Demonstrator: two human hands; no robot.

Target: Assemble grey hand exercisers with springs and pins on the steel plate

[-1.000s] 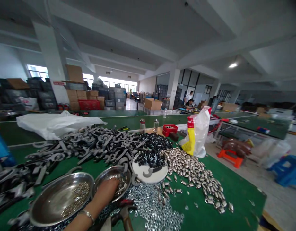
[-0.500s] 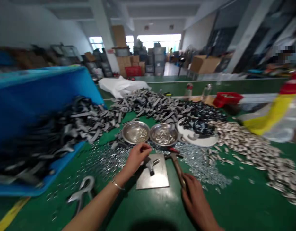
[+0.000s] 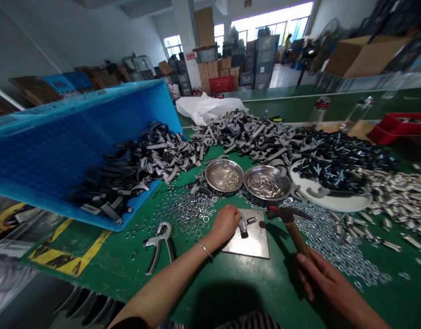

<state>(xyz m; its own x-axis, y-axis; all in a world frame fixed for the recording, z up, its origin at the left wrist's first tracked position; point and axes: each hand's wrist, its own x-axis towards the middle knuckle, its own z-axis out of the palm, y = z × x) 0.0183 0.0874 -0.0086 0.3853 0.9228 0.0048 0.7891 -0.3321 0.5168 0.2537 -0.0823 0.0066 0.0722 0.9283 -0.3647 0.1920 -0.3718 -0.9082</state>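
On a square metal plate (image 3: 253,244) lies a grey part with a black end (image 3: 243,227), which looks like a hand-exerciser handle. My left hand (image 3: 226,225) is closed around its near side, and the fingers cover the rest of it. Beside it on the plate is a small metal cylinder (image 3: 251,220). My right hand (image 3: 322,274) grips a hammer (image 3: 296,235) by its wooden handle. The hammer head is just right of the plate, above the table, with a shadow below. An assembled hand exerciser (image 3: 161,240) lies left of my left forearm.
A blue crate (image 3: 76,123) of dark handles lies tipped at left. Behind the plate stand two steel bowls (image 3: 210,179) with small metal parts. Loose rings (image 3: 186,205), piled grey handles (image 3: 244,132), a white plate (image 3: 354,202) with black parts and metal cylinders (image 3: 398,192) surround the work area.
The view has swung left, so everything sits further right. My left fingers have come down onto the grey handle. The hammer is still in my right hand, its head now lifted.
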